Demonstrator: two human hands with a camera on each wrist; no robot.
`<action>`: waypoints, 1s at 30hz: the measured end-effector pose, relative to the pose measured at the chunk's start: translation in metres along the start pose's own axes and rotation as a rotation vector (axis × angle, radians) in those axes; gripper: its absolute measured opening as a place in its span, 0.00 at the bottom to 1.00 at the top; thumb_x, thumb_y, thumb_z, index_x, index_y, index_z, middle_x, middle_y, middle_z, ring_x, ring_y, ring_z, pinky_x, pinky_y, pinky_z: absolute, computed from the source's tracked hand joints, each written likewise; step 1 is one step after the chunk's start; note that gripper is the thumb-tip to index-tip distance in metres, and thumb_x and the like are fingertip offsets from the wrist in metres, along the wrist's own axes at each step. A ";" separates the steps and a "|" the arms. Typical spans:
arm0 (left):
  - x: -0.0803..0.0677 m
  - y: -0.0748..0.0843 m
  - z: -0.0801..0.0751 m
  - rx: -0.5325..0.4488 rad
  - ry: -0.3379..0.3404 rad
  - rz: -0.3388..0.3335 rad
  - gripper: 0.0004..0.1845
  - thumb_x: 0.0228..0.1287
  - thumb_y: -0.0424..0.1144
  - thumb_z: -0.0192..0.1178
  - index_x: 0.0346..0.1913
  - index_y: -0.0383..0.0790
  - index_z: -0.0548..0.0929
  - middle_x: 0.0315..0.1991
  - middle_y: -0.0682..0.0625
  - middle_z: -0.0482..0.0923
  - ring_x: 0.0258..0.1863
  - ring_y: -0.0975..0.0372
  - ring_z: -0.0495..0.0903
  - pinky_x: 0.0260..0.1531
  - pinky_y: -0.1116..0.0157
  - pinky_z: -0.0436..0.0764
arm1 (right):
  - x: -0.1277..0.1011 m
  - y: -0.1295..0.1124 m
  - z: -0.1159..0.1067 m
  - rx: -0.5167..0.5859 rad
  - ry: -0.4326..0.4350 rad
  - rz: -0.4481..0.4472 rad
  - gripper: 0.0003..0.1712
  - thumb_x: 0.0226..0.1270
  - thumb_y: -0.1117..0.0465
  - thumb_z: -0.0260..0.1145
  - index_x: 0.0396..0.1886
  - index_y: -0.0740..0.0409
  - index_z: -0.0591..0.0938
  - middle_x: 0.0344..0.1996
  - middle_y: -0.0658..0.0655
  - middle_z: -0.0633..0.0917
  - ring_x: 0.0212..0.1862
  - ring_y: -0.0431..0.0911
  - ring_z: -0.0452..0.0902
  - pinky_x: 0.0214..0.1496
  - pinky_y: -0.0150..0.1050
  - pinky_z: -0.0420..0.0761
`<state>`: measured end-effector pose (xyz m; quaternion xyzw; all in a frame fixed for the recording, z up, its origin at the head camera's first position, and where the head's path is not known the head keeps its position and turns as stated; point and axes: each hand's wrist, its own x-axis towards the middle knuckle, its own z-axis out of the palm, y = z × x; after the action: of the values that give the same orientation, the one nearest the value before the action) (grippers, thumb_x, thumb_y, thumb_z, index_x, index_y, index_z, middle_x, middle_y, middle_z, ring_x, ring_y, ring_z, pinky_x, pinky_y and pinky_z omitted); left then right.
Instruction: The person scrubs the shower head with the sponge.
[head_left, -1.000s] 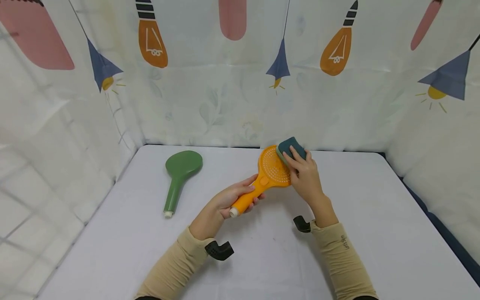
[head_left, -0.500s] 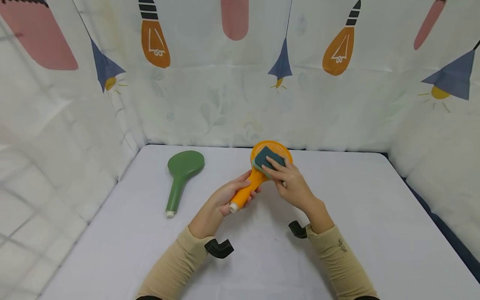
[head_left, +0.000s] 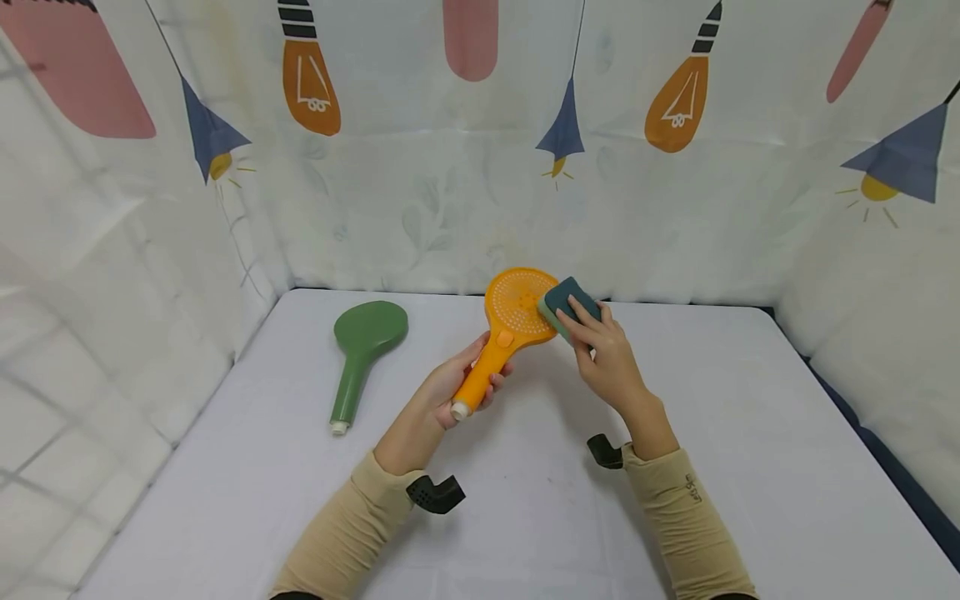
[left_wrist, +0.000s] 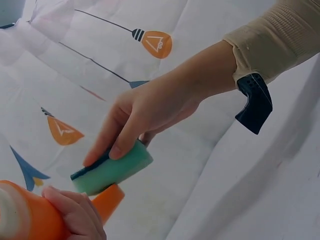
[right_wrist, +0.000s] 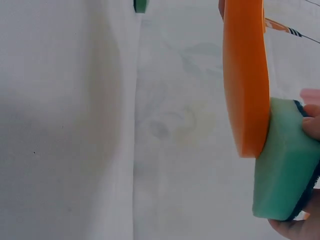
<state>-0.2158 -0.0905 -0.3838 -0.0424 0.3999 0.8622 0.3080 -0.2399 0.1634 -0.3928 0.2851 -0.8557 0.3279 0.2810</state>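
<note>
An orange shower head (head_left: 517, 304) with a round perforated face is held above the table, tilted, its white-tipped handle toward the person. My left hand (head_left: 450, 385) grips that handle. In my right hand (head_left: 611, 358) is a sponge (head_left: 573, 298), pinched between fingers and thumb, dark scouring layer outward. The sponge's pale green side (right_wrist: 282, 160) touches the right edge of the shower head's face, as the right wrist view shows. In the left wrist view the right fingers lie over the sponge (left_wrist: 117, 170); much of the shower head is hidden behind the left hand there.
A green shower head (head_left: 369, 329) lies on the white-covered table (head_left: 525, 517) to the left, its handle toward the front. Printed cloth walls (head_left: 465, 208) enclose the table at the back and sides.
The sponge moved down and left over the orange shower head's face, then back to its right edge. The left hand has shifted the shower head slightly left and up.
</note>
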 end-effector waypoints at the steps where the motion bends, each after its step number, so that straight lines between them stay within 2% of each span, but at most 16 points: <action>1: 0.000 0.000 0.000 -0.002 0.008 0.007 0.26 0.86 0.49 0.39 0.80 0.59 0.57 0.43 0.44 0.78 0.25 0.67 0.77 0.27 0.74 0.82 | 0.000 0.000 0.000 0.008 0.012 0.004 0.22 0.70 0.77 0.63 0.62 0.64 0.83 0.67 0.68 0.75 0.69 0.81 0.56 0.68 0.74 0.60; 6: 0.001 0.001 -0.001 -0.047 0.014 0.028 0.26 0.85 0.49 0.39 0.80 0.54 0.57 0.44 0.45 0.78 0.26 0.66 0.78 0.28 0.74 0.82 | -0.001 -0.002 0.002 0.037 0.041 0.029 0.23 0.69 0.77 0.64 0.62 0.64 0.83 0.68 0.67 0.74 0.70 0.80 0.55 0.68 0.73 0.60; 12: 0.002 0.002 -0.003 -0.105 -0.089 0.019 0.27 0.86 0.45 0.37 0.80 0.42 0.51 0.46 0.43 0.77 0.34 0.63 0.80 0.36 0.69 0.85 | 0.000 -0.006 0.003 0.078 0.050 0.040 0.23 0.70 0.77 0.63 0.63 0.64 0.82 0.69 0.66 0.74 0.71 0.80 0.54 0.66 0.73 0.61; 17: 0.003 0.000 -0.006 -0.046 -0.147 0.053 0.25 0.86 0.39 0.35 0.79 0.40 0.50 0.52 0.42 0.75 0.43 0.59 0.82 0.44 0.63 0.85 | 0.000 -0.008 0.004 0.091 0.050 0.021 0.23 0.69 0.78 0.64 0.62 0.65 0.83 0.68 0.66 0.74 0.71 0.78 0.56 0.66 0.72 0.63; 22: 0.006 -0.002 -0.007 0.064 -0.152 0.092 0.26 0.86 0.37 0.34 0.80 0.36 0.49 0.62 0.42 0.67 0.50 0.59 0.82 0.47 0.58 0.85 | 0.001 -0.010 0.003 0.106 0.036 -0.018 0.24 0.69 0.79 0.63 0.63 0.65 0.82 0.69 0.66 0.74 0.73 0.74 0.58 0.68 0.68 0.65; 25: 0.007 -0.005 -0.007 0.108 -0.144 0.101 0.27 0.85 0.35 0.35 0.81 0.34 0.49 0.65 0.42 0.65 0.53 0.59 0.80 0.48 0.54 0.84 | 0.002 -0.012 0.004 0.111 0.030 -0.037 0.24 0.68 0.79 0.63 0.63 0.65 0.82 0.68 0.66 0.74 0.73 0.72 0.59 0.68 0.67 0.66; 28: 0.008 -0.007 -0.005 0.143 -0.083 0.118 0.27 0.84 0.32 0.37 0.81 0.35 0.51 0.64 0.41 0.67 0.54 0.58 0.79 0.50 0.53 0.82 | 0.002 -0.015 0.003 0.116 0.028 -0.053 0.25 0.67 0.80 0.63 0.63 0.66 0.82 0.68 0.68 0.74 0.73 0.72 0.60 0.67 0.67 0.67; 30: 0.007 -0.008 -0.004 0.141 -0.023 0.137 0.28 0.83 0.29 0.40 0.80 0.37 0.53 0.65 0.39 0.69 0.55 0.55 0.79 0.55 0.48 0.80 | 0.002 -0.018 0.003 0.126 0.024 -0.073 0.25 0.66 0.80 0.64 0.62 0.66 0.82 0.67 0.68 0.75 0.72 0.73 0.60 0.67 0.68 0.66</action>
<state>-0.2178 -0.0858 -0.3944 0.0169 0.4578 0.8515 0.2552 -0.2298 0.1493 -0.3865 0.3292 -0.8189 0.3742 0.2846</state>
